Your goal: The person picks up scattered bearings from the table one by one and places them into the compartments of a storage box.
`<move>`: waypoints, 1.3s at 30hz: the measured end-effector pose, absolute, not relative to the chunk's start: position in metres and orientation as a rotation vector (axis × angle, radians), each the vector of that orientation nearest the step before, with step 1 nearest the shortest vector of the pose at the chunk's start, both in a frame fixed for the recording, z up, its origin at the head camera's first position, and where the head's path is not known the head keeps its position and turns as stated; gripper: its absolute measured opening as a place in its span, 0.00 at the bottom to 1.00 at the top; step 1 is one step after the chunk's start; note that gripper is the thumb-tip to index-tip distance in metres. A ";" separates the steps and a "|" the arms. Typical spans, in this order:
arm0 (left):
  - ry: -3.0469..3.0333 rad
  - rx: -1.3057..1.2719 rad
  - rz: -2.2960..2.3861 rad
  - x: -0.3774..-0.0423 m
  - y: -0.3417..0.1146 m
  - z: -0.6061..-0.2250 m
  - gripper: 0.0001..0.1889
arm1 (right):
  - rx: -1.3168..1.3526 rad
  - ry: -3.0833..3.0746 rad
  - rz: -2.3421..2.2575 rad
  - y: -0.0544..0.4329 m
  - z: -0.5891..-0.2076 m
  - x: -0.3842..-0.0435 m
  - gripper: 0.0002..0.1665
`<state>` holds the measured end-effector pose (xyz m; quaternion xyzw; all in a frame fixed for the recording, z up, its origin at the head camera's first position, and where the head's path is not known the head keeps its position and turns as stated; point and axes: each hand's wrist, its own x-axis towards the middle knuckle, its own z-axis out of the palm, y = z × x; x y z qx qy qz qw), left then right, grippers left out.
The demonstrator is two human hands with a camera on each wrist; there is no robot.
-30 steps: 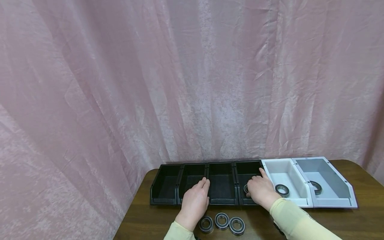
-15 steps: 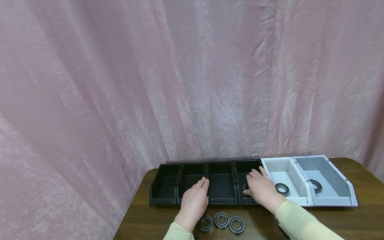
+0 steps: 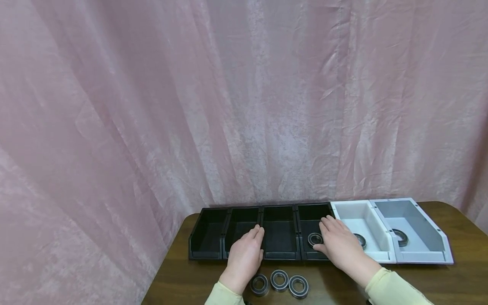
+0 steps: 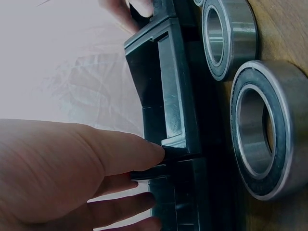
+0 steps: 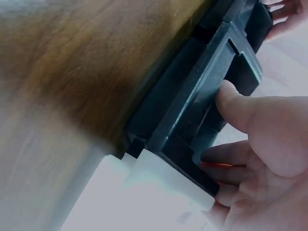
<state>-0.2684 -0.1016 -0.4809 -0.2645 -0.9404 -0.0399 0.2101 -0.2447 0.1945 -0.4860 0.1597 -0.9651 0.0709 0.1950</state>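
Bearing lay uncovered in the rightmost black bin as the right hand slid aside — fingers loose, empty, seemingly done with it — the left hand's straight fingers holding no bearing.

Head cam: wide, faces forward and down, curtain filling most of frame, desk along bottom. Left wrist: close-up, rolled sideways, on bearings and black bins. Right wrist: close, tilted. All three share black bins.

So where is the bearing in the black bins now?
In the head view, the bearing lies in the rightmost black bin, just left of the right hand.
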 end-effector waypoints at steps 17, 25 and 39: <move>-2.633 -0.715 -0.156 -0.269 -0.104 -0.479 0.31 | 0.490 -2.681 0.263 0.213 -0.490 -0.225 0.45; -2.664 -0.711 -0.183 -0.269 -0.101 -0.478 0.32 | 0.498 -2.669 0.284 0.219 -0.490 -0.222 0.43; -2.616 -0.735 -0.112 -0.267 -0.086 -0.477 0.32 | 0.456 -2.725 0.319 0.231 -0.486 -0.214 0.44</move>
